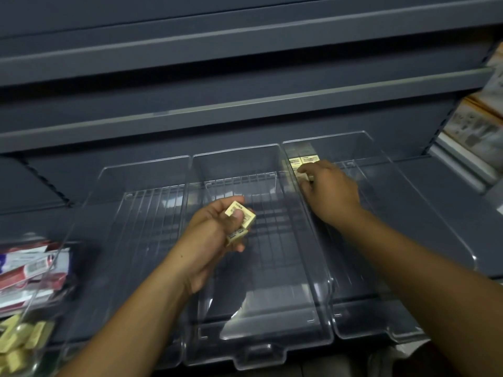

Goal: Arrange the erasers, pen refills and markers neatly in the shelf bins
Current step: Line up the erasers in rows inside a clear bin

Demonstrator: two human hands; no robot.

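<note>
Fingers [237, 215] of left hand [211, 236] grip tilted erasers [249, 219]; right hand [330, 191] pinches another.

**Setting: stationery shop aisle**

You stand at dark grey tiered shelving [190, 31], each shelf edged with a label rail [245, 104]. Three clear display bins [261, 349] sit side by side on the shelf before you. Barcoded packets [32, 268] and a tub [35, 308] of wrapped erasers [19, 341] lie at left; printed boxed stock [473, 126] fills the neighbouring bay at right.

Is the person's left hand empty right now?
No, the left hand grips a few small yellow erasers above the middle clear bin.
</note>
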